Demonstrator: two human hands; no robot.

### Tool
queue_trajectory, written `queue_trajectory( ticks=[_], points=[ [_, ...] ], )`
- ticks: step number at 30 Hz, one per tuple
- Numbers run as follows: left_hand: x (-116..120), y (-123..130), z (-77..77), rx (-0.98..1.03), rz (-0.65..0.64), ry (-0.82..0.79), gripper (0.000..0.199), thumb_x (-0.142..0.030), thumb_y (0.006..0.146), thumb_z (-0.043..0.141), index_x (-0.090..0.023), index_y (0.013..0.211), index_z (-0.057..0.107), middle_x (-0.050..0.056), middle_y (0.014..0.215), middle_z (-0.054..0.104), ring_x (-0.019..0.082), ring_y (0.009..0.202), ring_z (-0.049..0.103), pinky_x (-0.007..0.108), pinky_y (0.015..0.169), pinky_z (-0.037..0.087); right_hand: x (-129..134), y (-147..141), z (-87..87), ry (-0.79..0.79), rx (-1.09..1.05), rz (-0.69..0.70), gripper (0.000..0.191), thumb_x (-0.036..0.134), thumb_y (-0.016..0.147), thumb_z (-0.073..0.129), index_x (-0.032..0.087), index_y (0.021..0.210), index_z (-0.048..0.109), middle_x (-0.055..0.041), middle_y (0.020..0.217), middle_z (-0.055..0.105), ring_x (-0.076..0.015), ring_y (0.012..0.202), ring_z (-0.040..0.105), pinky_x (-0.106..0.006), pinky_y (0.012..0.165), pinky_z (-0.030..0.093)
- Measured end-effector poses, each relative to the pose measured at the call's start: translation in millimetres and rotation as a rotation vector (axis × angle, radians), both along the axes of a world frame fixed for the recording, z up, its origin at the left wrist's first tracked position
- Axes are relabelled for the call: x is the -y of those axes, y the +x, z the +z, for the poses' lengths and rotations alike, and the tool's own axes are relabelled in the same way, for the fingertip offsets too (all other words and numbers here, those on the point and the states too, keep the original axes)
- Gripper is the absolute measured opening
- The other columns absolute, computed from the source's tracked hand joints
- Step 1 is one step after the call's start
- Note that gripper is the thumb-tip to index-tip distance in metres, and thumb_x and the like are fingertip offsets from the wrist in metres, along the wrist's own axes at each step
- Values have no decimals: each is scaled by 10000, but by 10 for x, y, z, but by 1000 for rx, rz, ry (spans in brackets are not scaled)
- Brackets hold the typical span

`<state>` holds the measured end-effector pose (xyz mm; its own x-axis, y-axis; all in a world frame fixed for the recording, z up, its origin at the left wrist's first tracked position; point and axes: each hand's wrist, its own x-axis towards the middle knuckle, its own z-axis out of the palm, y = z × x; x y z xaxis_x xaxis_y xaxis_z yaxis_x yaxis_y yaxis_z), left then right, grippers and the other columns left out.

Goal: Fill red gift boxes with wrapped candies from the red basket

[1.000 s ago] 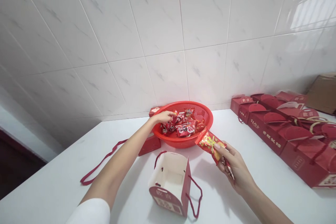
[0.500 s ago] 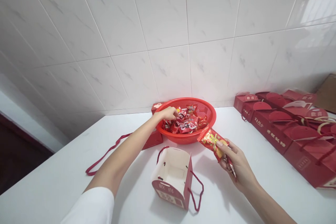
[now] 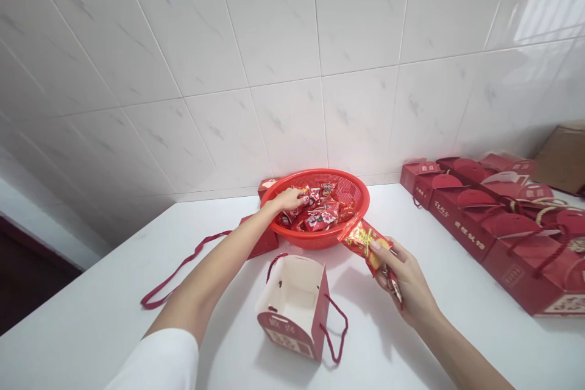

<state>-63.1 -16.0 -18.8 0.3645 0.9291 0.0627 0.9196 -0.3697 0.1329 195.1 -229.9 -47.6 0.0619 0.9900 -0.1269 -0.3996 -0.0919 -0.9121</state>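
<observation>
Round, red perforated plastic basket (image 3: pixel 315 242) is standing on a white table (image 3: pixel 109 292), near a wall of white, grey-veined tiles (image 3: pixel 283 24). Loose pile of small, shiny red wrapped packets (image 3: pixel 322 217) is filling its inside.

Left hand (image 3: pixel 291 198): forearm is crossing the left rim of the basket, white sleeve (image 3: pixel 159 359) bunching at the elbow. Fingers are bending down among the packets at the basket's left half; cannot tell whether they are closing on one.

Right hand (image 3: pixel 404 277): is hovering in front and to the right of the basket. Thumb and fingers are pinching a flat red-and-gold foil packet (image 3: pixel 365 245), its upper end overlapping the basket's front right rim in view; contact is not showing clearly. A smaller red-and-white packet (image 3: pixel 394 286) is sticking out lower in the same grip.

Dark-red cardboard box with cream inner walls (image 3: pixel 290 336) is standing upright, top open, just in front of the basket and apart from it. A twisted dark-red cord handle (image 3: pixel 346 323) is looping out on its right side.

Left and front of the basket, a red box (image 3: pixel 265 245) is lying partly behind the forearm; a flat dark-red ribbon (image 3: pixel 183 265) is trailing farther left. Well right of the basket, red lettered boxes with rounded flaps (image 3: pixel 498 259) are standing in rows, a brown cardboard carton (image 3: pixel 560 158) beyond them.
</observation>
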Motion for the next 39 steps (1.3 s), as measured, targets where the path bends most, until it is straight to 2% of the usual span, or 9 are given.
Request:
queue_trajectory(
  ticks=[4,6,11,17,21,24,26,32,39],
  points=[
    [61,22,90,44,85,83,455,-232,908,529,-188,1357,585,125,1397,590,275,1302,542,349,1065,420,16,1,-1,9,7,0,554,583,571,874,176,787,565,52,491,530,-35,360,357,-167,374,198],
    [95,48,124,43,64,29,398,-188,878,540,-184,1257,664,104,1314,650,256,1242,585,314,1035,441,25,0,7,9,8,2,555,584,570,875,177,788,568,49,501,535,-37,365,355,-172,378,195],
    [160,107,105,-35,-85,-327,268,-178,647,748,-221,909,783,-2,902,774,204,850,706,219,729,515,42,-15,24,9,7,4,536,569,570,881,174,773,581,43,522,539,-36,379,351,-180,385,197],
    [162,165,35,-83,-74,-445,612,-208,498,813,-237,1106,749,61,1173,741,263,971,681,240,695,508,50,-23,13,6,3,-1,536,565,559,888,175,765,583,45,526,530,-36,388,350,-180,382,208],
    [134,144,8,-57,-34,-451,548,-187,468,819,-221,1013,774,67,1057,767,266,879,686,253,641,495,45,-25,8,11,11,4,537,569,572,882,171,773,584,48,536,529,-26,388,338,-174,380,203],
    [118,51,12,13,-11,-439,302,-195,505,822,-205,804,781,29,813,763,231,788,679,242,633,482,38,-23,8,18,16,4,540,573,573,879,168,781,591,44,544,536,-27,394,334,-173,379,206],
    [117,-32,31,102,-3,-415,197,-246,579,815,-195,765,776,23,772,752,216,795,676,240,665,486,34,-22,9,21,23,7,537,577,577,873,167,786,596,35,545,547,-35,400,343,-176,380,213],
    [136,-183,61,448,0,-335,316,-387,827,673,-146,1014,755,81,1031,753,209,935,667,273,765,521,41,-31,16,13,49,11,547,599,569,863,173,780,593,27,529,551,-46,397,343,-183,374,212],
    [147,-166,34,614,-10,-315,306,-440,815,695,-153,919,705,74,1059,713,182,932,653,274,781,534,48,-33,18,14,50,10,547,600,570,865,175,784,595,27,537,555,-44,392,345,-183,367,217]
  ],
)
